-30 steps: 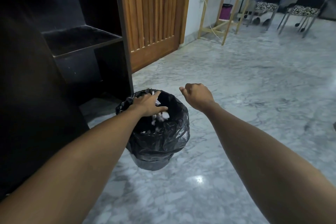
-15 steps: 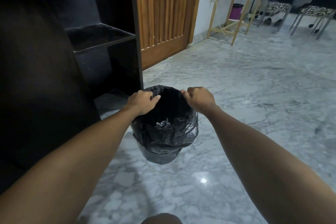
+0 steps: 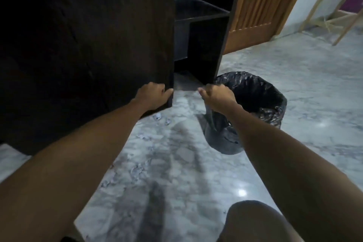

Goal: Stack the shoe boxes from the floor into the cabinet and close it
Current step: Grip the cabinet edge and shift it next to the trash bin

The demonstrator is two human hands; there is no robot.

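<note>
Left hand: my left hand [image 3: 152,95] sits at the bottom corner of the cabinet door [image 3: 86,45], thumb hooked round the door's free edge; the other fingers are hidden behind the knuckles, so I read it as a grip on that edge.
Right hand: my right hand [image 3: 217,97] is curled round the near rim of the bin [image 3: 249,112], pinching the black liner where it folds over.
Cabinet: the cabinet [image 3: 204,31] stands open - 1 shelf [image 3: 198,11] shows inside, dark and bare as far as I can make out, with a lower bay beneath it.
Shoe boxes: I see 0 in this view; neither the marble floor [image 3: 176,163] nor the visible shelf shows one, so they lie somewhere outside the view.
Door handling: a tall, stiff wooden panel, likely weighty but swinging on hinges. Its free edge gives the most leverage, and the low corner I hold should do.
Bin handling: light and hollow, the liner soft and slippery. A pinch on plastic alone could slide off, so I would take the hard rim through the liner.
Position: the bin stands just beside the cabinet's right side panel, near the opening.
Floor: small pale scraps [image 3: 157,117] lie by the door's foot.
Stage: my guess - clearing the way before any stacking.
Risk: closing the door now would shut an unfilled cabinet.
</note>
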